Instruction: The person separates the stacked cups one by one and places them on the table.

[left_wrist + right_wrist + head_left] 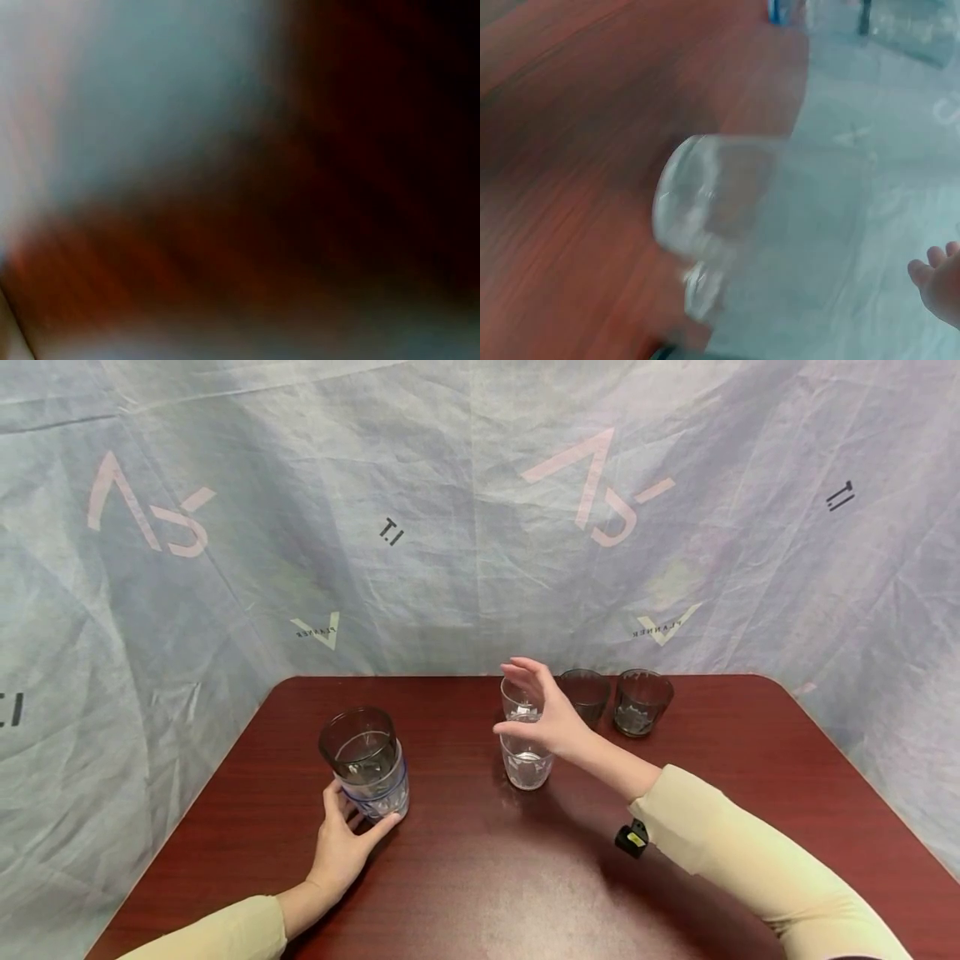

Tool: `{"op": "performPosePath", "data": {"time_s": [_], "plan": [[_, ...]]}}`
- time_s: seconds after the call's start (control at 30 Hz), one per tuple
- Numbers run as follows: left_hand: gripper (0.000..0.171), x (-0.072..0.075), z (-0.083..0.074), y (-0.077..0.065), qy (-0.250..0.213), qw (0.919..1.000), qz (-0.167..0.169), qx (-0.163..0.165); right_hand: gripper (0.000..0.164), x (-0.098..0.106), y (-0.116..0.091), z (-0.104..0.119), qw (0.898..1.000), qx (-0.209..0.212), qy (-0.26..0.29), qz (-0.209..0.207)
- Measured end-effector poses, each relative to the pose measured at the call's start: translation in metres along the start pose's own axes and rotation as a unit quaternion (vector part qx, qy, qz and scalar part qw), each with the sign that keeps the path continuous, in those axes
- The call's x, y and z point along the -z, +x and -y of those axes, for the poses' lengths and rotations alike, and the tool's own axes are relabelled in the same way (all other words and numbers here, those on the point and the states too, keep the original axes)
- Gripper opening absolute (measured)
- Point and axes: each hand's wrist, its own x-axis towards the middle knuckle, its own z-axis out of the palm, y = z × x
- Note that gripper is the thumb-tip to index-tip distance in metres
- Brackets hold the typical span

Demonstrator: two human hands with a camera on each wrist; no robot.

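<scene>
With our left hand, we curl fingers round a glass stack towards the surface's left edge; our right hand gapes wide at clear glasses towards the far edge. An uneven grip could topple our stack. It points mouth-up, long axis roughly upright, seemingly leaning left.

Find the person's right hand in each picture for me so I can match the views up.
Head: the right hand is just right of centre, partly overlapping a clear glass.
Left wrist: no right hand can be made out; the picture is badly blurred.
Right wrist: at the right edge, below mid-height, cut off.
Shared landmark: the red table, also left in the right wrist view.
</scene>
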Motion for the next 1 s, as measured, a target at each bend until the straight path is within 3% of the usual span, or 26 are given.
{"op": "performPosePath", "data": {"time_s": [0.3,0.6,0.77,0.87,1.0], "plan": [[0.09,0.0,0.002,0.0,-0.003,1.0,-0.001,0.002,0.085,-0.051,0.02,0.017,0.998,0.0,0.01,0.061],[0.09,-0.001,0.001,0.001,-0.004,1.0,0.003,0.003,0.089,-0.104,0.032,0.014,0.99,-0.008,0.014,0.141],[0.09,0.0,0.0,0.001,-0.007,0.9999,0.009,0.005,0.092,-0.122,0.035,0.01,0.986,-0.026,0.031,0.16],[0.087,0.003,-0.019,-0.001,-0.002,0.9999,0.015,0.008,0.091,-0.129,0.036,0.007,0.985,-0.027,0.055,0.163],[0.086,0.004,-0.024,-0.002,-0.007,0.9996,0.02,0.016,0.091,-0.135,0.038,0.001,0.982,-0.017,0.088,0.169]]}}
